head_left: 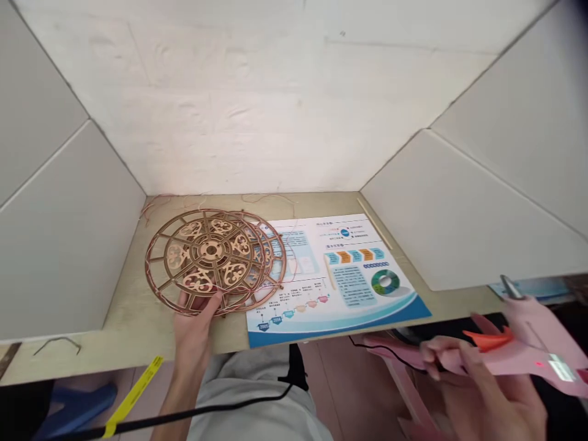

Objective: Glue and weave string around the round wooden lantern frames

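My left hand (pixel 197 324) grips the lower rim of a laser-cut wooden wheel (pixel 211 250), thumb on top and fingers beneath. The wheel has spokes and scrollwork panels round a centre hub. A second, similar wheel (pixel 275 275) shows behind it to the right, partly hidden; whether the two are joined I cannot tell. At the lower right my right hand (pixel 487 386), blurred, closes round the handle end of a pink hot glue gun (pixel 535 334). Its metal nozzle points up and its orange trigger (pixel 489 340) shows above the fingers.
A printed sheet (pixel 353 312) lies on the narrow wooden table (pixel 124 331), partly under the wheels. Pale panels stand at the back and both sides. Thin wires (pixel 158 201) lie at the back left. A black cable (pixel 248 401) with a yellow tag (pixel 138 392) crosses below the table edge.
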`<state>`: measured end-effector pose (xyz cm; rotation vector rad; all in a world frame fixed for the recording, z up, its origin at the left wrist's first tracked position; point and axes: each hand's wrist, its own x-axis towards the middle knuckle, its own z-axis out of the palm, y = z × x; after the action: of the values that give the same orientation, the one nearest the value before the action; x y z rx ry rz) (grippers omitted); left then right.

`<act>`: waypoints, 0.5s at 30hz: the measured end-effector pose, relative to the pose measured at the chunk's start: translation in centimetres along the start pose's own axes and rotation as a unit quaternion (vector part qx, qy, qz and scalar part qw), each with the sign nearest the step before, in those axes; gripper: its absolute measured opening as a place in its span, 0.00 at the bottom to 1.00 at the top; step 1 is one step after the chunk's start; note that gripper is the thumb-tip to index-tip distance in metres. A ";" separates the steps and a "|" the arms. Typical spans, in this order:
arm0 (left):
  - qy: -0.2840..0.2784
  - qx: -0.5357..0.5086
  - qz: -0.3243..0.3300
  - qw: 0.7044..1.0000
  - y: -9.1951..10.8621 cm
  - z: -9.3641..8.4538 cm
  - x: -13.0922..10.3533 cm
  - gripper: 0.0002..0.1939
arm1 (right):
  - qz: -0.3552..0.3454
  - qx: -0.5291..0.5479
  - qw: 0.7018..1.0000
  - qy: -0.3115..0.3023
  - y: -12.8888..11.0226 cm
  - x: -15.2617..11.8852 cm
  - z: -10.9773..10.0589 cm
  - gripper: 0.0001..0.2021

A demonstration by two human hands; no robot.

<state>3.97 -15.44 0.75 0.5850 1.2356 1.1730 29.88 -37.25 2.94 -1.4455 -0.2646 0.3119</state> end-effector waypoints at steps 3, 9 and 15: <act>-0.013 -0.009 -0.004 1.000 -0.2 -0.3 0.0 0.29 | 0.006 0.002 0.994 -0.111 0.4 -1.2 3.9 0.18; -0.006 -0.002 -0.006 1.000 -0.9 -0.7 0.3 0.26 | 0.010 -0.095 0.963 -0.252 1.7 -1.3 10.0 0.23; -0.004 0.024 -0.013 1.000 -0.9 -0.6 0.4 0.27 | 0.016 -0.228 0.934 -0.276 2.3 -2.3 13.2 0.22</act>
<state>3.64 -15.48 -0.35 0.6067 1.2648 1.1204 22.87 -25.60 2.16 -1.7975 -0.8134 0.7213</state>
